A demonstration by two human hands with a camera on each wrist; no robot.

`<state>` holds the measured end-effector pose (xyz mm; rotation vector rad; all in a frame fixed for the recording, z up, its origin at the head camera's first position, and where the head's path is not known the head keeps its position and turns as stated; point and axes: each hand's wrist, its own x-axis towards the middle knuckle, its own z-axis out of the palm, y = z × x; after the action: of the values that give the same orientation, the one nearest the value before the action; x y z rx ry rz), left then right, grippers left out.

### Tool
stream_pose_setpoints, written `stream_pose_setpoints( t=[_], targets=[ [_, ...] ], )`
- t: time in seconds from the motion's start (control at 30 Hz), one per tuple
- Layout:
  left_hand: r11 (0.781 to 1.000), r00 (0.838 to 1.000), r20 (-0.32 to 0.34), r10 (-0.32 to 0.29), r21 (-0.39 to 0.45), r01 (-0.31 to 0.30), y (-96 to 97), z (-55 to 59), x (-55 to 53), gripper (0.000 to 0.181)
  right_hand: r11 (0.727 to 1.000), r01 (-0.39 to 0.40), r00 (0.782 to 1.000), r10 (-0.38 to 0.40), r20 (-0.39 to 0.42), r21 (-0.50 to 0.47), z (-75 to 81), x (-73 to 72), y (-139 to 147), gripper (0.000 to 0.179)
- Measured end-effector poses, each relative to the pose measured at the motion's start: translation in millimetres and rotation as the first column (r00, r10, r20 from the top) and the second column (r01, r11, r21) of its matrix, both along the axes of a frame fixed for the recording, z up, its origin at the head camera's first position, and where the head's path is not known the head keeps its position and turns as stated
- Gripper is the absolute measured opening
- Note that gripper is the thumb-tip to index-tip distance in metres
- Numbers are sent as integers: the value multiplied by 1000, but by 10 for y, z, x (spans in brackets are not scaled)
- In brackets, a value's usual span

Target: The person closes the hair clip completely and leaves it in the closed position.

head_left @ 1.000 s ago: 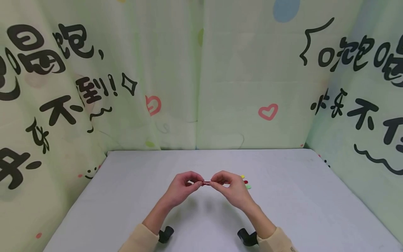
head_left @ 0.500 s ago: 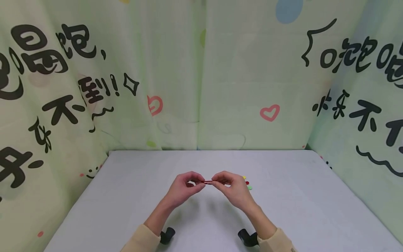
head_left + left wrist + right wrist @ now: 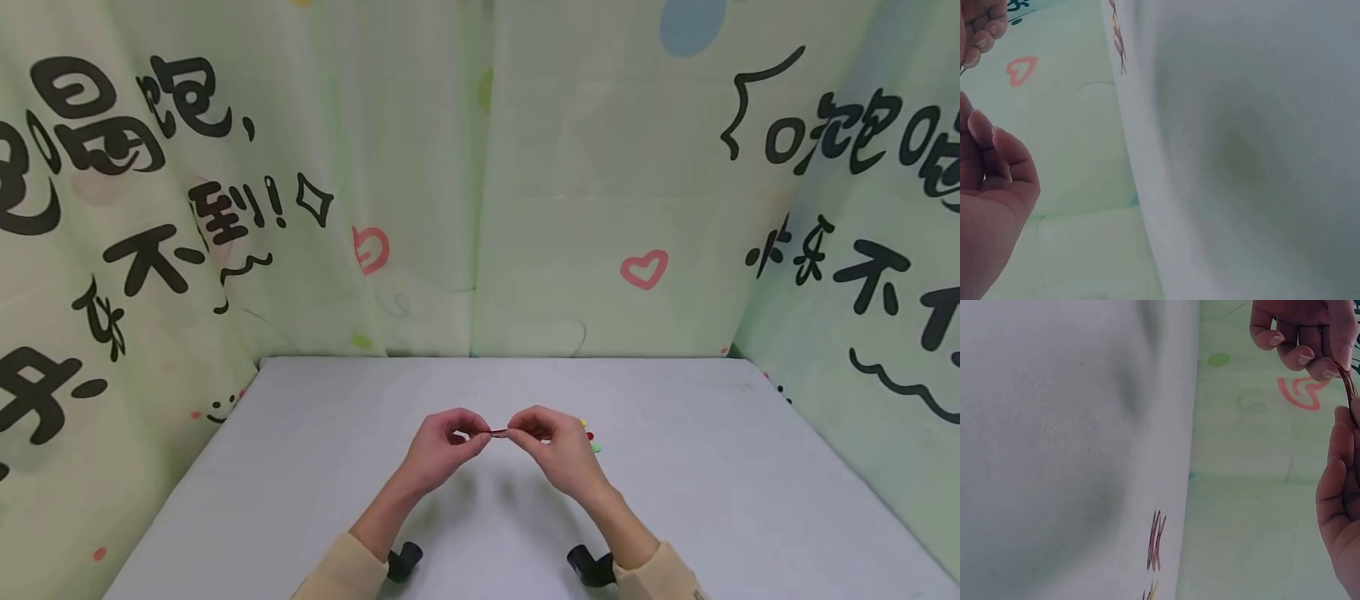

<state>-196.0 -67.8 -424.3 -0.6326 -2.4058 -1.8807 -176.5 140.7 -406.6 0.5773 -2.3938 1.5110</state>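
Above the middle of the table, my left hand (image 3: pixel 444 452) and right hand (image 3: pixel 561 454) pinch opposite ends of a thin dark-red bundle of strands (image 3: pixel 498 433). The right wrist view shows the bundle (image 3: pixel 1346 380) as several fine strands side by side, slightly bowed; its exact kind I cannot tell. Both hands hold it with thumb and index finger, and the other fingers are bent. Partly behind the right hand in the head view lie small yellow (image 3: pixel 583 422), red (image 3: pixel 590 436) and green (image 3: pixel 596 447) pieces.
The table (image 3: pixel 735 500) has a white cloth. In the right wrist view, thin reddish-brown strands (image 3: pixel 1155 540) lie near its far edge. A printed green curtain (image 3: pixel 555 167) stands behind the table. Black wrist mounts (image 3: pixel 405 562) show at the sleeves.
Both hands keep their pinch on the dark-red bundle. The left hand has shifted slightly right, and less of the bundle shows between the hands. The head view has turned a little.
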Motion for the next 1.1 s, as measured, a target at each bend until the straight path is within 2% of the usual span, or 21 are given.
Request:
stream_pose_setpoints(
  t=[0.37, 0.6, 0.73, 0.9, 1.1],
  targets=[
    [998, 998, 11, 66, -1, -66, 26, 17, 41, 7, 997, 77, 997, -77, -23, 15, -35, 33, -69, 8],
    [991, 991, -33, 130, -18, -131, 59, -4, 34, 4, 993, 117, 992, -115, -60, 28, -50, 13, -106, 10],
    [988, 988, -26, 150, -17, -150, 82, -13, 52, 3, 991, 134, 990, -133, -43, 26, -67, 26, -115, 9],
    [988, 988, -13, 151, -17, -151, 93, -12, 67, 3, 991, 129, 991, -128, -37, 23, -78, 33, -103, 9],
    [990, 989, 47, 141, 25, -142, 99, 5, 34, 6, 995, 91, 990, -86, -115, 38, -56, -5, -68, 16]
  ],
)
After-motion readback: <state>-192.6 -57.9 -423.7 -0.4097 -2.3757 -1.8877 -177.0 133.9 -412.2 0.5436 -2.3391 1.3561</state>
